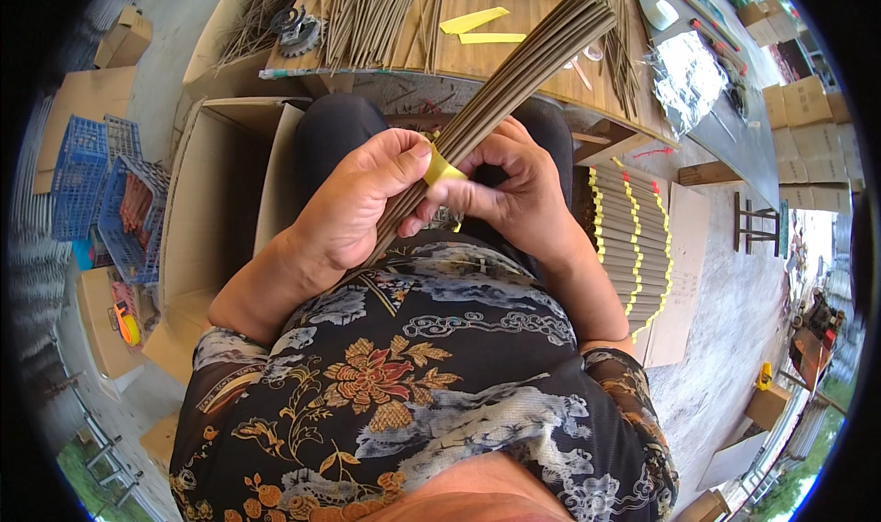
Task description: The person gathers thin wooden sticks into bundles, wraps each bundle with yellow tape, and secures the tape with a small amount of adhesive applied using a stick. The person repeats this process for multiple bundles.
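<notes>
A thick bundle of brown incense sticks point(528, 72) slants across my lap, its upper end fanned a little over the table edge. My left hand point(362, 183) is closed around its lower part, thumb pressed near a yellow paper strip point(444, 168) that wraps the bundle. From the other side, my right hand point(523, 187) grips the bundle, fingers curled behind it and thumb against the strip. Two loose yellow strips point(474, 21) lie on the wooden table point(404, 83) beyond, near many loose sticks point(367, 17).
An open cardboard box point(216, 118) stands at my left, with blue crates point(128, 219) beyond it. Finished bundles with yellow bands point(633, 238) are stacked at my right on cardboard. A dark tape dispenser point(298, 34) sits on the table's left corner. Crinkled foil point(688, 77) lies farther right.
</notes>
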The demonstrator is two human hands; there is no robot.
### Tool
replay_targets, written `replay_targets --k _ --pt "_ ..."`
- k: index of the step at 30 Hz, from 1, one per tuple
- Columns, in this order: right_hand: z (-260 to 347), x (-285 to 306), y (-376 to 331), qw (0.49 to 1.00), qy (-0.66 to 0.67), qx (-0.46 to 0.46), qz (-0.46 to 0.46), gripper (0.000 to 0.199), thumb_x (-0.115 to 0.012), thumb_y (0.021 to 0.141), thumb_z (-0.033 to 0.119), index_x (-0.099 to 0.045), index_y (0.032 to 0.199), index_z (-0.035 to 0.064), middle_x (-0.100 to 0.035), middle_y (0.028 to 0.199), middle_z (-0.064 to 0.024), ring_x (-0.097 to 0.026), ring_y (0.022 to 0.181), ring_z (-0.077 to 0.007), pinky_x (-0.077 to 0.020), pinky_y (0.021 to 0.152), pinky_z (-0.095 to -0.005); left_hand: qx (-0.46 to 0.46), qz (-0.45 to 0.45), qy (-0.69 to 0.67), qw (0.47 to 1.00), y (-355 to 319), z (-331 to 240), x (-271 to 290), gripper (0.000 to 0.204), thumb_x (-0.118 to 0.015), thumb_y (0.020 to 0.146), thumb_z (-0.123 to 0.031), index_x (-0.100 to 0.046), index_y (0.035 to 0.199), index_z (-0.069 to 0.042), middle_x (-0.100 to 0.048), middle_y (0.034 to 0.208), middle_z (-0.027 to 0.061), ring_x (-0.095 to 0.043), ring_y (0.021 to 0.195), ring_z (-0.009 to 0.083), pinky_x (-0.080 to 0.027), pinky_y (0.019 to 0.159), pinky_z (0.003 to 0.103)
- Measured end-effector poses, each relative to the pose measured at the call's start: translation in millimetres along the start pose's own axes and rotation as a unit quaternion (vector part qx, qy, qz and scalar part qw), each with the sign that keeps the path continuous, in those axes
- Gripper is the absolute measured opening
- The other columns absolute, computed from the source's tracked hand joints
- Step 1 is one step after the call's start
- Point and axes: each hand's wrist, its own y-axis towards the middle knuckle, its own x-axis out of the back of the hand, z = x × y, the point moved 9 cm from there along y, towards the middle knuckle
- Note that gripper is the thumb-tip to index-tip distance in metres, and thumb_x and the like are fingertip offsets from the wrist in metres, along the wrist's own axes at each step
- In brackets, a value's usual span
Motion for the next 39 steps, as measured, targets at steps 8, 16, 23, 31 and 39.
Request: replay_targets --k 8,16,23,31,39 --pt "-12 -6 -4 0.979 0.187 -0.084 0.01 0.013 -0.068 0.074 0.012 -0.061 0.07 0.0026 -0.061 0.079 -0.005 -0.053 0.079 -0.0168 -0.0417 0.072 -0.0304 0.017 0.002 -0.007 1.0 2 4 -2 0.021 -0.046 0.09 -0.024 -0.046 0.096 -0.004 -0.054 0.072 0.0048 -0.051 0.057 0.01 -0.039 0.045 0.019" --pt "-13 -8 -1 0.969 0.217 -0.107 0.045 0.011 -0.067 0.075 0.011 -0.062 0.073 0.001 -0.059 0.083 -0.0069 -0.053 0.081 -0.0163 -0.0426 0.071 -0.0292 0.035 0.014 -0.015 0.999 3 8 -1 0.021 -0.045 0.09 -0.025 -0.047 0.094 -0.004 -0.054 0.071 0.0054 -0.051 0.056 0.0106 -0.039 0.045 0.02" --pt "-18 -12 -4 0.943 0.273 -0.177 0.066 0.013 -0.067 0.076 0.011 -0.062 0.072 -0.0002 -0.058 0.084 -0.008 -0.053 0.082 -0.0167 -0.0435 0.072 -0.0291 0.043 0.029 -0.011 0.999 3 10 0 0.022 -0.045 0.09 -0.025 -0.048 0.096 -0.004 -0.054 0.071 0.0055 -0.052 0.058 0.0107 -0.04 0.046 0.02" --pt "-16 -5 3 0.983 0.154 -0.087 0.047 0.016 -0.068 0.074 0.014 -0.061 0.067 0.0015 -0.06 0.081 -0.0063 -0.054 0.079 -0.0182 -0.0424 0.073 -0.0313 0.026 -0.002 -0.015 1.0 2 8 0 0.025 -0.047 0.09 -0.024 -0.044 0.104 -0.004 -0.053 0.08 0.0042 -0.051 0.061 0.0108 -0.04 0.048 0.02" --pt "-17 13 6 0.99 -0.067 -0.033 -0.119 0.027 -0.074 0.064 0.022 -0.053 0.061 0.0047 -0.054 0.07 -0.0048 -0.052 0.073 -0.0255 -0.0398 0.074 -0.0347 -0.038 -0.063 -0.02 0.997 3 -1 9 0.025 -0.05 0.089 -0.022 -0.041 0.104 -0.004 -0.052 0.076 0.0043 -0.051 0.061 0.0105 -0.04 0.047 0.02"
